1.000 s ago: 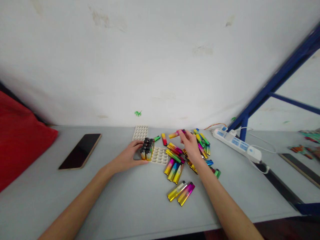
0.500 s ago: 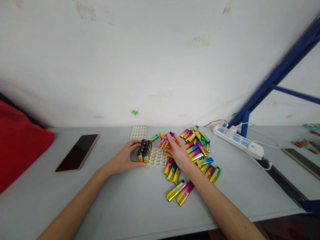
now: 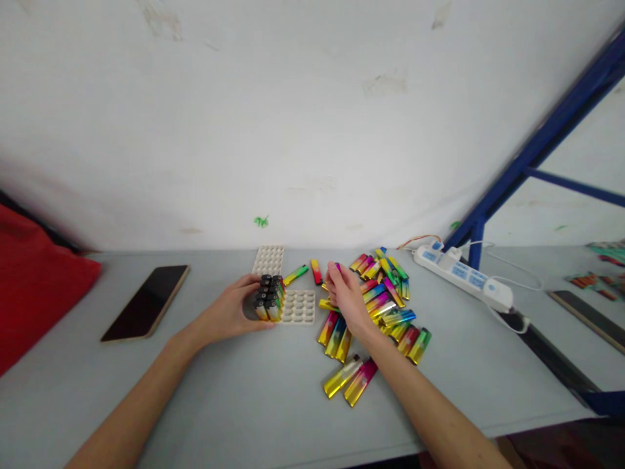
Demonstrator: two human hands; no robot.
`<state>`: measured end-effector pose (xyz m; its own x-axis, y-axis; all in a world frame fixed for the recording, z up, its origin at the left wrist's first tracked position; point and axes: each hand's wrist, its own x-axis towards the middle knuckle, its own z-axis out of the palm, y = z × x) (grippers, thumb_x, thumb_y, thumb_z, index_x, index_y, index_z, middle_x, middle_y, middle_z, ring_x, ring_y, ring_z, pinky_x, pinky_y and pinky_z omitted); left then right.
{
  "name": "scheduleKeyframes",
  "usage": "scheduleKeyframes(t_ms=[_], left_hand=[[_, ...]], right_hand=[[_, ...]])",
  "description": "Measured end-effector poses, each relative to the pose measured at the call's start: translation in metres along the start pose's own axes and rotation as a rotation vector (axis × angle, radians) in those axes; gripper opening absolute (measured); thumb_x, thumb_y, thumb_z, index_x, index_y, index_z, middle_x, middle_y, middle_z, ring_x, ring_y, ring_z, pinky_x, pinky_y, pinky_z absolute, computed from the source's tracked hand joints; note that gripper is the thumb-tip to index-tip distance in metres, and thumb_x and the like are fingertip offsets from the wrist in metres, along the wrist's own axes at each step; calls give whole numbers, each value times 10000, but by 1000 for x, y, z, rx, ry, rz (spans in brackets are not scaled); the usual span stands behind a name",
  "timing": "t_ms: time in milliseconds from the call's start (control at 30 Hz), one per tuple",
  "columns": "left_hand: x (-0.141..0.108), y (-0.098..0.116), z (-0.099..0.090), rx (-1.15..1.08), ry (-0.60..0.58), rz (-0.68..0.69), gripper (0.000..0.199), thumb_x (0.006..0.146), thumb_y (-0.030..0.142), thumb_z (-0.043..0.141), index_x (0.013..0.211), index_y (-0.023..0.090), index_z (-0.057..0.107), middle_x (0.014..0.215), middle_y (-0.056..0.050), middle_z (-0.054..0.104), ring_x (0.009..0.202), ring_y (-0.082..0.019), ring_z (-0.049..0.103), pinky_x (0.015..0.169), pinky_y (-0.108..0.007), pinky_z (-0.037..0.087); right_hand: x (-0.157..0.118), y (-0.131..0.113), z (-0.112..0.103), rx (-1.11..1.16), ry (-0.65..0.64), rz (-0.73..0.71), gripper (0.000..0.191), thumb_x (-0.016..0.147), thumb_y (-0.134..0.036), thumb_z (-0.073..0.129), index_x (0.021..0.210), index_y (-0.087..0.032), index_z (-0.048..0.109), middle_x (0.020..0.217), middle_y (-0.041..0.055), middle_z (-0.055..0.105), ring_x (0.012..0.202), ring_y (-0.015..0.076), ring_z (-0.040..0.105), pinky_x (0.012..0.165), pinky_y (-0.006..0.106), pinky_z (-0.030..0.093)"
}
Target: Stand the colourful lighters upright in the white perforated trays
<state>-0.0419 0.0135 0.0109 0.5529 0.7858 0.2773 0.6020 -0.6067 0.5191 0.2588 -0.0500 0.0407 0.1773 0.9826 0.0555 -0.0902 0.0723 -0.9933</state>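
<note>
I see the left hand (image 3: 233,309) curved half-open around upright lighters (image 3: 269,297) standing at the white tray's (image 3: 299,306) left end, and the right hand (image 3: 346,292), fingers pinched closed, apparently on a mostly hidden lighter (image 3: 338,267), above the loose colourful pile (image 3: 385,299).

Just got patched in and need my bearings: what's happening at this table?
A person's left hand is around a block of upright, black-topped lighters at the left end of a white tray, whose visible right part has no lighters in it. The right hand is over the near-left part of a loose pile of colourful lighters, its fingers closed on one, mostly hidden. A second white tray lies behind, by the wall.
</note>
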Motion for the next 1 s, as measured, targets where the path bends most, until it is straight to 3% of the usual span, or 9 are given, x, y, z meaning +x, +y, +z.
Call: scheduleKeyframes(t_ms=[233, 400, 700, 867, 1000], left_hand=[[3, 23, 13, -24, 4, 19, 707, 678, 656, 973, 1236, 251, 815, 1457, -157, 755, 1354, -478, 719, 1235, -632, 595], [4, 35, 20, -30, 14, 23, 680, 704, 638, 966, 1228, 241, 795, 1429, -146, 753, 1322, -460, 726, 1237, -605, 599], [5, 42, 15, -19, -53, 13, 680, 744, 656, 918, 1262, 248, 752, 1481, -160, 715, 1399, -437, 678, 1284, -590, 550], [4, 41, 16, -12, -38, 31, 664, 759, 613, 933, 1264, 223, 749, 1486, -182, 716, 1400, -434, 684, 1280, -580, 556], [4, 36, 17, 2, -23, 69, 664, 773, 599, 948, 1278, 213, 755, 1467, -174, 733, 1375, -416, 704, 1253, -577, 580]], right_hand=[[-4, -2, -3, -359, 99, -186, 622, 1016, -768, 561, 666, -265, 456, 620, -52, 435, 647, 156, 413, 625, 308, 310], [-7, -4, -2, -431, 119, -191, 589, 1000, -715, 546, 636, -276, 400, 583, -56, 406, 624, 153, 396, 616, 316, 276], [-9, -2, -1, -532, 123, -210, 393, 924, -547, 494, 645, -279, 426, 574, -49, 451, 622, 162, 415, 631, 314, 281], [-11, -1, 0, -532, 103, -237, 446, 997, -592, 501, 685, -279, 438, 590, -47, 476, 616, 168, 430, 626, 317, 287], [-12, 1, 1, -544, 4, -294, 433, 1104, -609, 497, 840, -268, 535, 705, -28, 584, 679, 194, 536, 662, 318, 384]])
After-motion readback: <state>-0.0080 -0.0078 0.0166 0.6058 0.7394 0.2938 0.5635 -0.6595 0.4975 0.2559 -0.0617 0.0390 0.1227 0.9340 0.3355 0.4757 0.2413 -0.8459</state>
